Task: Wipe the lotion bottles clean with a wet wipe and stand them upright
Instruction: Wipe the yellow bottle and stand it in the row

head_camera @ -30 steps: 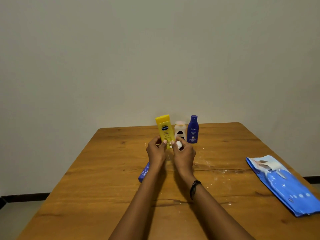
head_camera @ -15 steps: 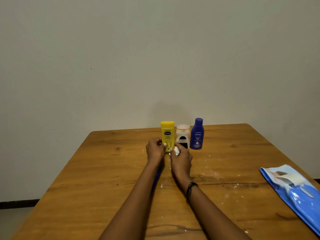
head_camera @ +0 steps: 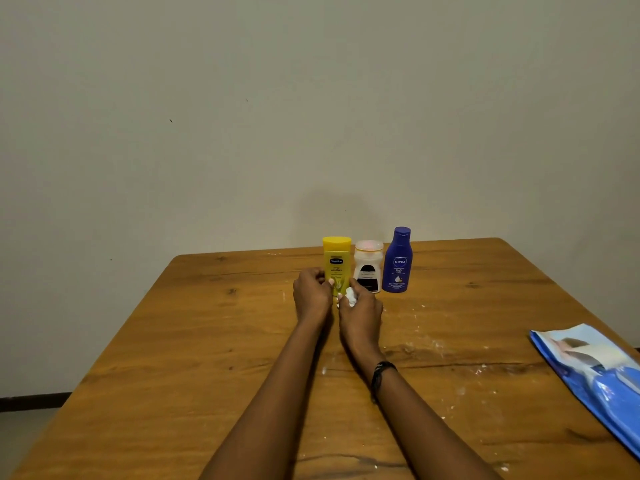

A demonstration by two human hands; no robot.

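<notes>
Three bottles stand upright in a row near the far edge of the tabletop (head_camera: pixel 194 341), close to the wall (head_camera: pixel 311 116): a yellow bottle (head_camera: pixel 336 259) on the left, a white bottle (head_camera: pixel 368 268) just beside it in the middle, and a blue bottle (head_camera: pixel 398 261) just right of that. The left hand (head_camera: pixel 313 294) grips the yellow bottle low on its body, its fingers (head_camera: pixel 331 282) curled round the bottle's left side and front. The right hand (head_camera: pixel 360 313) is just beside the left one, in front of the white bottle, its fingers curled round a wadded white wipe (head_camera: pixel 350 296) held close to the yellow bottle's base. A black wristband (head_camera: pixel 381 370) circles the right wrist. White specks dot the wood right of the arms. A blue pack (head_camera: pixel 595 379) of wipes lies flat at the tabletop's right edge, well apart from the bottles.
</notes>
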